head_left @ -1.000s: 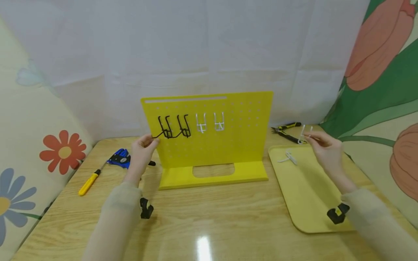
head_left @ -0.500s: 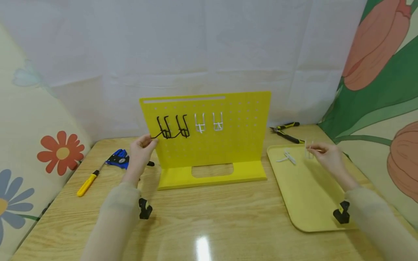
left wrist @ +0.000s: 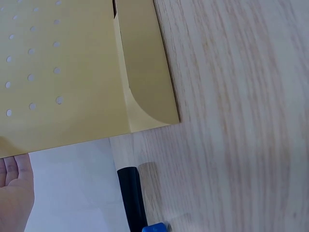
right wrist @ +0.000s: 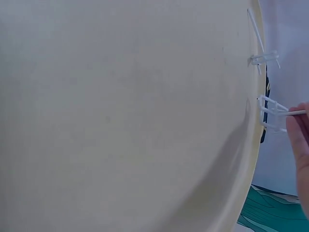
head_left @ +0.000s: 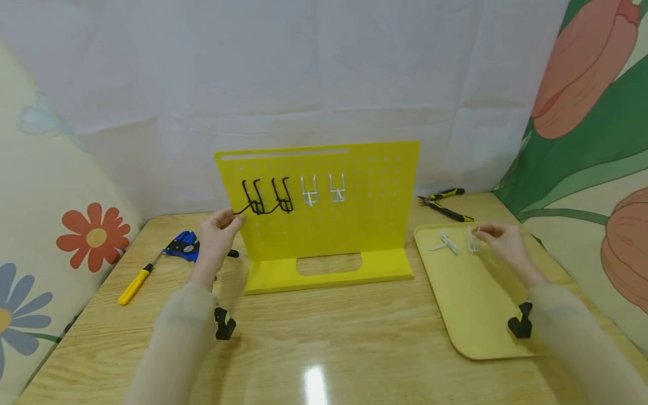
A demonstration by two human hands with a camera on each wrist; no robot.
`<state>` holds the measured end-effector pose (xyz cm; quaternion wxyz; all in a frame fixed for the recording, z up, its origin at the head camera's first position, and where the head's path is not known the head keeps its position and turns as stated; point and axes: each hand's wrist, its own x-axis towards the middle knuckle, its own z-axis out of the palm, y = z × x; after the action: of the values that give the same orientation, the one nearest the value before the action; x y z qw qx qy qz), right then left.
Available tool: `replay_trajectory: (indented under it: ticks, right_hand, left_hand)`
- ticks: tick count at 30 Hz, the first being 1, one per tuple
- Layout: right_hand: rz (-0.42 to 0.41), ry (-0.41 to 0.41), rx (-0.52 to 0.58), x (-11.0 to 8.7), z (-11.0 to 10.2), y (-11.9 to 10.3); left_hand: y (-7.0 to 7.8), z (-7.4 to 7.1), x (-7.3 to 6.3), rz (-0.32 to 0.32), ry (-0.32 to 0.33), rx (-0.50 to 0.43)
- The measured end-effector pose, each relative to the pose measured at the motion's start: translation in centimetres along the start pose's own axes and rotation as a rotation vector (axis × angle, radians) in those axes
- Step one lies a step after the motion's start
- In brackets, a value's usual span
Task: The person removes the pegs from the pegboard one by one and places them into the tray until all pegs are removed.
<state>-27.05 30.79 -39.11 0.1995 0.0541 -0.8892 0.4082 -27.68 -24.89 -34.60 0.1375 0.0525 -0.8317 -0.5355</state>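
Observation:
A yellow pegboard [head_left: 364, 228] stands upright on its base, with two black hooks [head_left: 257, 203] hung on its left half and two white hooks [head_left: 309, 197] nearer its middle. At the board's left edge, my left hand [head_left: 216, 230] grips it, thumb in front; the left wrist view shows fingers [left wrist: 23, 164] at the edge. My right hand [head_left: 506, 247] pinches another white wire hook [right wrist: 273, 107] over the far end of the yellow tray [head_left: 481, 320]. Beside that hook, a loose white hook [head_left: 448, 244] lies in the tray.
Behind the tray are black-and-yellow pliers [head_left: 445, 208]. To the left lie a blue-and-black wire stripper [head_left: 184, 247] and a yellow-handled screwdriver [head_left: 134, 288]. A white cloth [head_left: 324, 73] hangs behind the wooden table [head_left: 324, 332].
My right hand has lowered the white hook from above the tray's far rim down close to the tray. My left hand keeps its place on the pegboard's edge.

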Motion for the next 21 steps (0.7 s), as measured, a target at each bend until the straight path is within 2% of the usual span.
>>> replay_trajectory:
  ticks: [10, 16, 21]
  right_hand:
    - [0.077, -0.090, 0.011, 0.23, 0.00, 0.70]
    - [0.106, -0.089, -0.016, 0.38, -0.10, 0.73]
    - [0.109, -0.081, 0.052, 0.60, -0.68, 0.29]
  left_hand:
    - [0.07, 0.03, -0.03, 0.014, 0.010, -0.019]
    - [-0.04, 0.12, 0.06, 0.029, 0.012, -0.034]
    - [-0.10, -0.01, -0.01, 0.036, 0.008, -0.030]
